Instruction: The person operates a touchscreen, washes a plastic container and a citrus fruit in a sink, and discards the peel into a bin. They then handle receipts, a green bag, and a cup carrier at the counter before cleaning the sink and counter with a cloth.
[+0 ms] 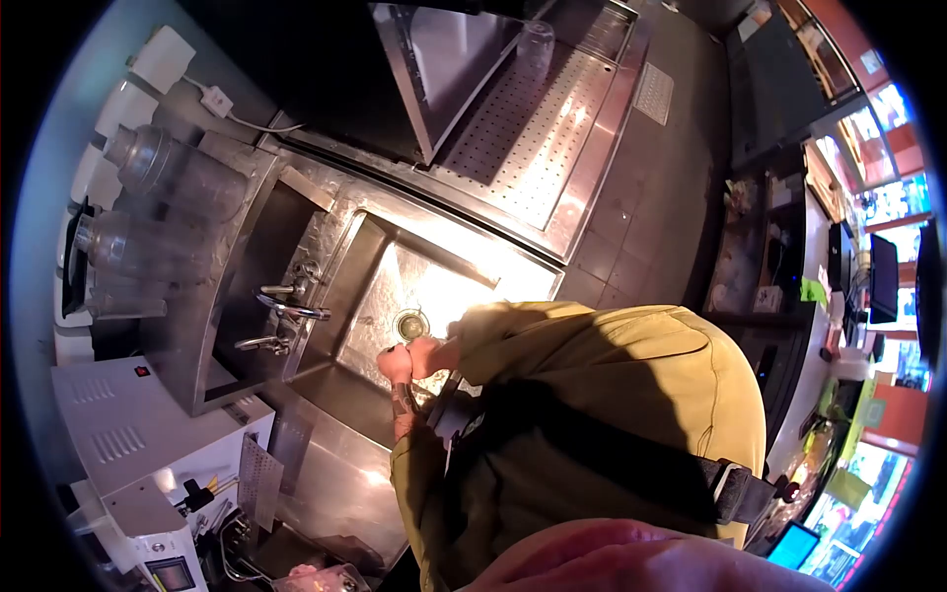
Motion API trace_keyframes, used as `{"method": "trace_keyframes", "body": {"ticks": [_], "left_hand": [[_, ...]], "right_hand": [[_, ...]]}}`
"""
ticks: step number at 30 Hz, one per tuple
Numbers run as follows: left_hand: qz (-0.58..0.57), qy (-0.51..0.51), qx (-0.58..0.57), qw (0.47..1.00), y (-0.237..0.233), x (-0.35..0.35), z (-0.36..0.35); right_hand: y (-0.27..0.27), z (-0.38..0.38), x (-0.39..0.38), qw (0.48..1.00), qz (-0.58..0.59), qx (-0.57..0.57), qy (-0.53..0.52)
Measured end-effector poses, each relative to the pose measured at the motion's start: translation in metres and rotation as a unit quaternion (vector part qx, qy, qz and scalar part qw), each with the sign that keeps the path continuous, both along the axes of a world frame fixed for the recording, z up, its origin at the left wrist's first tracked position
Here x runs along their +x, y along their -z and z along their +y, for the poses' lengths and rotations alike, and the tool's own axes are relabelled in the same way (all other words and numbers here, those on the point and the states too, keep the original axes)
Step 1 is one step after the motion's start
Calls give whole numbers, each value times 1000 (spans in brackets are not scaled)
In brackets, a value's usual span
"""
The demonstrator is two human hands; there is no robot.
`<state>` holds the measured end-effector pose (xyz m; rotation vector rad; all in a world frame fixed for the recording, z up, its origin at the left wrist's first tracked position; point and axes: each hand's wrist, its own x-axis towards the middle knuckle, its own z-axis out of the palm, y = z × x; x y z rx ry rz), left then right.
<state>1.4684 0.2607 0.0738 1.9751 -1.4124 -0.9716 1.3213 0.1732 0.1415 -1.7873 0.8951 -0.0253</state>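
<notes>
My left hand [395,364] is closed in a fist over the near side of the metal sink basin [367,286]. Pressed against it is my right hand [425,356], also closed. Anything between the fingers is hidden or too small to make out. Just beyond the hands, the round drain [410,325] shows in the basin floor. A chrome tap [294,308] stands at the basin's left side, its spout pointing towards the basin. Yellow-green sleeves cover most of both arms, and dark markings show on my left forearm.
Clear plastic jugs [148,247] stand at the left behind the tap. A white machine [148,414] is at the lower left. A perforated metal drainboard [533,133] with a clear cup [536,44] lies beyond the sink, beside a dark open lid or door [414,89].
</notes>
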Motion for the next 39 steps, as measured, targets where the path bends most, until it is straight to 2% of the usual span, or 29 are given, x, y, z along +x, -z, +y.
{"method": "trace_keyframes", "body": {"ticks": [1, 3, 4, 5, 6, 7, 8, 9, 11, 12, 13, 15, 16, 17, 19, 20, 21, 23, 25, 27, 28, 29, 31, 33, 34, 35, 37, 39], "left_hand": [[59, -59, 50, 995, 13, -6, -25], [176, -173, 154, 957, 25, -15, -52], [380, -203, 176, 885, 23, -13, -52], [564, -226, 197, 770, 12, -15, -51], [583, -203, 203, 760, 2, -17, -48], [558, -165, 246, 776, -5, -17, -46], [542, -164, 208, 797, -10, -21, -44], [526, -157, 173, 818, -16, -29, -45], [570, -90, 175, 798, -50, -48, -57], [479, -117, 138, 859, -94, -80, -59], [420, -112, 123, 892, -139, -112, -62], [378, 36, 70, 922, -159, -148, -77], [333, 56, 51, 940, -174, -177, -82], [249, 56, 80, 964, -210, -222, -79], [239, 233, -28, 942, -186, -267, -102], [196, 254, -30, 947, -200, -301, -98], [201, 287, -30, 936, -180, -330, -113], [163, 368, -81, 912, -176, -403, -123], [151, 442, -10, 884, -164, -491, -126], [33, 625, -78, 776, -157, -579, -120], [10, 684, -77, 725, -177, -624, -95], [4, 716, -21, 698, -183, -669, -72], [4, 808, 98, 581, -206, -738, -19], [-13, 877, 173, 448, -218, -791, 44], [2, 940, 68, 335, -215, -811, 74], [79, 951, 40, 295, -220, -821, 112], [231, 950, -46, 205, -205, -844, 179], [262, 943, 27, 202, -232, -849, 255]], "right_hand": [[6, 4, 1, 999, 20, -30, 5], [53, 3, 14, 993, 95, -66, -31], [71, 3, 18, 987, 134, -81, -45], [48, -4, 2, 989, 131, 25, -64], [46, -7, -3, 978, 110, 175, -24], [45, -13, -10, 944, 82, 319, 18], [-14, -14, -40, 925, -37, 377, 37], [-20, -19, -58, 936, -40, 348, 43], [-27, -16, -98, 926, -122, 323, 152], [-74, -12, -136, 930, -107, 289, 202], [-114, -6, -172, 932, -51, 251, 258], [-103, -7, -224, 936, -68, 199, 281], [-88, -6, -249, 961, 6, -37, 273], [-91, 5, -282, 935, -17, -72, 346], [-126, 29, -355, 894, 25, -64, 444], [-115, 44, -387, 843, 43, -153, 513], [-98, 57, -422, 775, 26, -204, 597], [-107, 103, -499, 711, -1, -140, 689], [-97, 166, -568, 617, -27, -144, 773], [-113, 246, -604, 500, -74, -92, 858], [-114, 282, -612, 439, -134, -131, 879], [-118, 323, -615, 378, -190, -174, 889], [-135, 406, -597, 329, -204, -162, 908], [-134, 470, -563, 217, -237, -225, 920], [-136, 497, -536, 152, -202, -203, 946], [-138, 519, -511, 88, -167, -175, 966], [-135, 549, -469, -15, -100, -207, 973], [-158, 576, -442, -121, -54, -235, 963]]}}
